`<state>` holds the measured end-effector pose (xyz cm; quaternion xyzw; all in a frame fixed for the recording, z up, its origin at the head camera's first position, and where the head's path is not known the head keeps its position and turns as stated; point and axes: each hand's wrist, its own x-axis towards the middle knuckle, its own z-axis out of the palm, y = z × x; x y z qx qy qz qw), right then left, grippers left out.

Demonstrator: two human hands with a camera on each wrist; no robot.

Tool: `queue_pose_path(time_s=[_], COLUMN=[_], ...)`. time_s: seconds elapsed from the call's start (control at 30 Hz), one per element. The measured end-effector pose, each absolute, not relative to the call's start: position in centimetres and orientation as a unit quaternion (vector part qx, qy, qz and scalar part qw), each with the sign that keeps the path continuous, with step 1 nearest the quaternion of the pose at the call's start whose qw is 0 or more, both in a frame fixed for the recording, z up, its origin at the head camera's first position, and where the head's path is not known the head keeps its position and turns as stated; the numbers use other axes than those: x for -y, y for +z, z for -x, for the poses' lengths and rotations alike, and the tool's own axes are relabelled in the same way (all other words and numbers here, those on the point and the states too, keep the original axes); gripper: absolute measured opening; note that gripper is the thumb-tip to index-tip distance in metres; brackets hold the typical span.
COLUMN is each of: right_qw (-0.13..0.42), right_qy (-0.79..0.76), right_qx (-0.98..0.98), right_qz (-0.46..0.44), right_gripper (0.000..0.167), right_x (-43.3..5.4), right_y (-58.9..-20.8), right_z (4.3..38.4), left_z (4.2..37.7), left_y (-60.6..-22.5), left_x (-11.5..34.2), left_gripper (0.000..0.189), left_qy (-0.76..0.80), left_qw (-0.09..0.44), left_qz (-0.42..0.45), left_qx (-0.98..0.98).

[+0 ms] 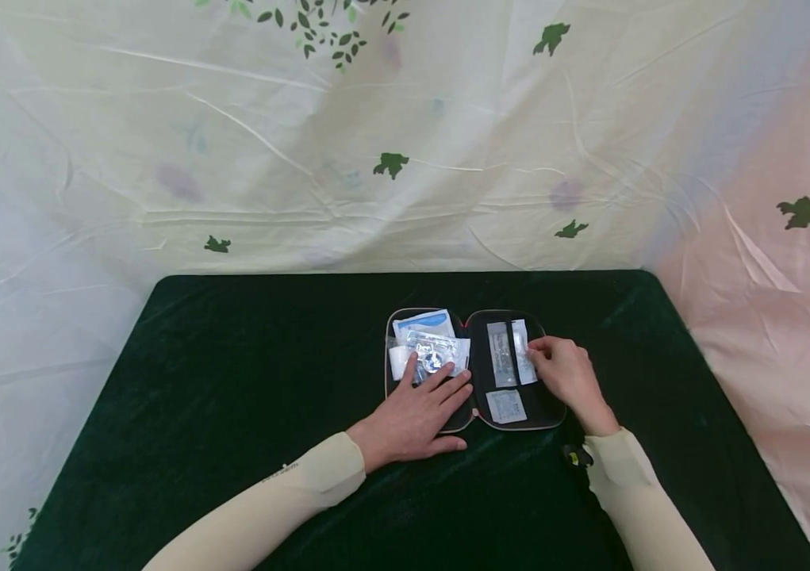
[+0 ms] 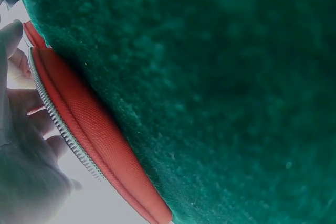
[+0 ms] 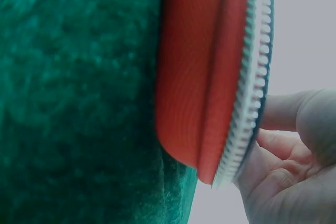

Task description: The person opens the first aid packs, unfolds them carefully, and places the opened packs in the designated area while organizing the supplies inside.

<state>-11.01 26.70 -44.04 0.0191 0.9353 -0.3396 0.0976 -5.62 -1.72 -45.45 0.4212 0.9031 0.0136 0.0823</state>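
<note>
An unzipped pouch (image 1: 546,412), dark inside, lies spread flat on the table. Both wrist views show its red outer shell (image 2: 94,114) and toothed zip (image 3: 252,87). My left hand (image 1: 412,420) rests with fingers spread over the left half, fingertips on a clear plastic packet (image 1: 458,357). Under and beside that are a blue-and-white packet (image 1: 424,323) and a white roll (image 1: 399,361). At the right half, my right hand (image 1: 569,373) pinches the edge of a slim white packet (image 1: 524,337) tucked under a black elastic strap (image 1: 511,349).
A second slim packet (image 1: 499,349) sits under the strap, with a small square packet (image 1: 507,406) below it. Dark green velvet cloth (image 1: 269,357) covers the table. A patterned curtain (image 1: 447,119) hangs behind. A small dark object (image 1: 577,456) is at the right cuff.
</note>
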Motion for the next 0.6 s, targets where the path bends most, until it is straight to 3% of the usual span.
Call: queue_pose_path(time_s=[0.6], right_qw=[0.107], right_qy=[-0.341], right_qx=[-0.934], right_qz=[-0.013], right_gripper=[0.03], right_x=[-25.99], right_y=[-44.35], right_z=[11.24], left_z=[5.67], left_y=[-45.34], left_x=[1.73], left_gripper=[0.084], left_qy=[0.015], left_qw=[0.087], left_qz=[-0.42], left_qx=[-0.903])
